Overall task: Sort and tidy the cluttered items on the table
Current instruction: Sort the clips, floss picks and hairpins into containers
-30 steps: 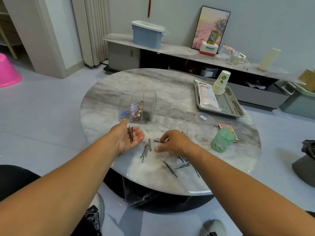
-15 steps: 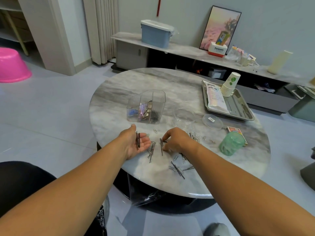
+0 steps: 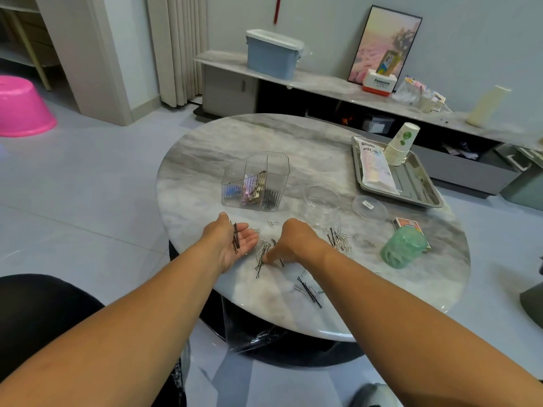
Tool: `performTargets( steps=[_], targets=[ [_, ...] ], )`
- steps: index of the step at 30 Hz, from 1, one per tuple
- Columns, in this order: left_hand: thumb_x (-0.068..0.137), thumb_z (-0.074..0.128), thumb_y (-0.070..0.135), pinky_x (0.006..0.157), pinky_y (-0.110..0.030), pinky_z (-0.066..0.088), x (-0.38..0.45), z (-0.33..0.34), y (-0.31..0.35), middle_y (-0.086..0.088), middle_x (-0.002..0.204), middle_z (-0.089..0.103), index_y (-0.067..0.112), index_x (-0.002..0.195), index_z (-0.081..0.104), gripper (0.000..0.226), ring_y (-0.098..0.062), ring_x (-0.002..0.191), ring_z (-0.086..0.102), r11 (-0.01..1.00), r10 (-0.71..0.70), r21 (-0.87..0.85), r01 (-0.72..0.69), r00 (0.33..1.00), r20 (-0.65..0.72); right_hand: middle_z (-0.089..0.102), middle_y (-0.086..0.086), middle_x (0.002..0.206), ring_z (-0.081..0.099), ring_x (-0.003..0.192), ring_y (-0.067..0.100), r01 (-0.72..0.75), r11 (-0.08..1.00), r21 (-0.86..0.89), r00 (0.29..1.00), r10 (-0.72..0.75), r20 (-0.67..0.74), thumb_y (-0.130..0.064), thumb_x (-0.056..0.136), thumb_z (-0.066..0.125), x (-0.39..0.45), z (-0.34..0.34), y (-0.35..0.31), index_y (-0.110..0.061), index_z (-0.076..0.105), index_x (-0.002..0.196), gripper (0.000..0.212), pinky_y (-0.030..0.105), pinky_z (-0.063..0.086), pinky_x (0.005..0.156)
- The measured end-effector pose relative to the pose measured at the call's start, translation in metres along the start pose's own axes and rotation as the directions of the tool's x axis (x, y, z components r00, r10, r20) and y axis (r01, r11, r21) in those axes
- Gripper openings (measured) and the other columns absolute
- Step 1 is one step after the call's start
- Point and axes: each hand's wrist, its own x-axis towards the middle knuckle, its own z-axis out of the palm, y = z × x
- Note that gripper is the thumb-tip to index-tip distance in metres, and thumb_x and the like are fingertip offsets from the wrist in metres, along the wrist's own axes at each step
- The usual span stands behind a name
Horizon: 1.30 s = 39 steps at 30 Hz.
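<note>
Black hairpins (image 3: 236,237) lie across your left hand (image 3: 235,245), palm up, fingers relaxed as before. Your right hand (image 3: 293,243) has shifted left, fingers curled down onto loose pins (image 3: 261,257) on the table (image 3: 205,148). "Panasonic" reads on the box (image 3: 380,82).

One head-worn camera looked forward and down from above the person's forearms, near the round marble table (image 3: 205,148), wide enough to catch the floor on the left and the low shelf (image 3: 329,86) along the far wall.
</note>
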Motion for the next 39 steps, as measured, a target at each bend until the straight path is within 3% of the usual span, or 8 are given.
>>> performTargets(
  steps=[6, 13, 18, 21, 25, 31, 36, 39],
  targets=[
    [0.109, 0.022, 0.047, 0.063, -0.036, 0.054, 0.000, 0.001, 0.000, -0.018, 0.086, 0.063, 0.000, 0.092, 0.056, 0.061, -0.028, 0.075, 0.065, 1.000, 0.004, -0.020, -0.004, 1.000, 0.002, 0.055, 0.001, 0.063, 0.051, 0.056, 0.014, -0.019, 0.999, 0.039, 1.000, 0.020, -0.009, -0.027, 0.074, 0.086, 0.004, 0.004, -0.001, -0.013, 0.050, 0.071, 0.039, 0.024, 0.035, 0.046],
    [0.109, 0.021, 0.048, 0.062, -0.036, 0.056, 0.002, -0.002, -0.002, -0.020, 0.089, 0.066, -0.002, 0.098, 0.059, 0.063, -0.030, 0.077, 0.068, 1.000, 0.009, -0.024, -0.009, 1.000, 0.006, 0.055, 0.001, 0.069, 0.059, 0.075, 0.022, -0.039, 0.998, -0.056, 0.999, 0.039, 0.005, -0.027, 0.083, 0.079, 0.006, -0.010, -0.001, -0.012, 0.051, 0.073, 0.033, 0.025, 0.044, 0.055],
    [0.109, 0.020, 0.049, 0.062, -0.036, 0.056, 0.003, -0.003, -0.002, -0.020, 0.090, 0.067, -0.002, 0.099, 0.058, 0.064, -0.029, 0.077, 0.068, 0.999, 0.011, -0.038, -0.010, 1.000, 0.010, 0.056, 0.000, 0.068, 0.053, 0.061, 0.014, -0.017, 0.999, 0.049, 1.000, 0.017, -0.008, -0.037, 0.076, 0.087, 0.005, -0.001, -0.001, -0.013, 0.049, 0.073, 0.045, 0.026, 0.040, 0.053],
    [0.109, 0.019, 0.049, 0.066, -0.036, 0.058, 0.002, -0.003, -0.002, -0.019, 0.091, 0.067, -0.001, 0.101, 0.057, 0.064, -0.029, 0.078, 0.069, 0.999, 0.007, -0.043, -0.006, 1.000, 0.017, 0.055, -0.001, 0.067, 0.056, 0.068, 0.019, -0.013, 0.997, 0.074, 1.000, 0.015, -0.025, -0.036, 0.075, 0.087, 0.007, 0.003, -0.005, -0.014, 0.049, 0.073, 0.044, 0.026, 0.041, 0.059],
    [0.109, 0.019, 0.050, 0.069, -0.037, 0.059, 0.003, -0.005, -0.002, -0.020, 0.094, 0.068, -0.001, 0.102, 0.058, 0.065, -0.029, 0.079, 0.070, 0.999, 0.004, -0.051, -0.003, 1.000, 0.020, 0.056, -0.003, 0.061, 0.052, 0.058, 0.014, -0.030, 0.994, 0.108, 0.999, 0.032, -0.021, -0.037, 0.076, 0.083, 0.008, 0.003, -0.004, -0.015, 0.052, 0.072, 0.038, 0.026, 0.042, 0.059],
    [0.109, 0.020, 0.049, 0.069, -0.037, 0.059, 0.000, -0.004, -0.003, -0.021, 0.094, 0.068, -0.002, 0.102, 0.058, 0.064, -0.030, 0.079, 0.069, 0.998, 0.015, -0.061, -0.014, 1.000, 0.020, 0.058, -0.001, 0.068, 0.060, 0.074, 0.023, -0.027, 0.999, 0.041, 1.000, 0.028, -0.012, -0.043, 0.071, 0.087, 0.010, 0.006, -0.005, -0.016, 0.053, 0.073, 0.043, 0.029, 0.047, 0.068],
    [0.108, 0.020, 0.051, 0.069, -0.038, 0.060, -0.001, -0.006, -0.003, -0.020, 0.092, 0.067, -0.002, 0.102, 0.058, 0.065, -0.029, 0.078, 0.069, 0.998, 0.010, -0.057, -0.008, 0.999, 0.038, 0.074, -0.003, 0.088, 0.069, 0.097, 0.023, 0.072, 0.991, -0.115, 0.997, -0.071, 0.019, -0.030, 0.072, 0.090, 0.012, -0.012, 0.019, -0.020, 0.074, 0.084, 0.023, 0.039, 0.050, 0.098],
    [0.108, 0.021, 0.052, 0.058, -0.036, 0.061, -0.001, -0.006, -0.003, -0.021, 0.092, 0.067, -0.002, 0.102, 0.058, 0.065, -0.030, 0.078, 0.069, 0.998, 0.010, -0.056, -0.007, 0.999, 0.050, 0.074, -0.007, 0.087, 0.069, 0.094, 0.017, 0.138, 0.988, -0.070, 0.990, -0.137, 0.026, -0.021, 0.078, 0.086, 0.009, -0.023, 0.034, -0.021, 0.079, 0.089, 0.013, 0.032, 0.052, 0.089]
  ],
)
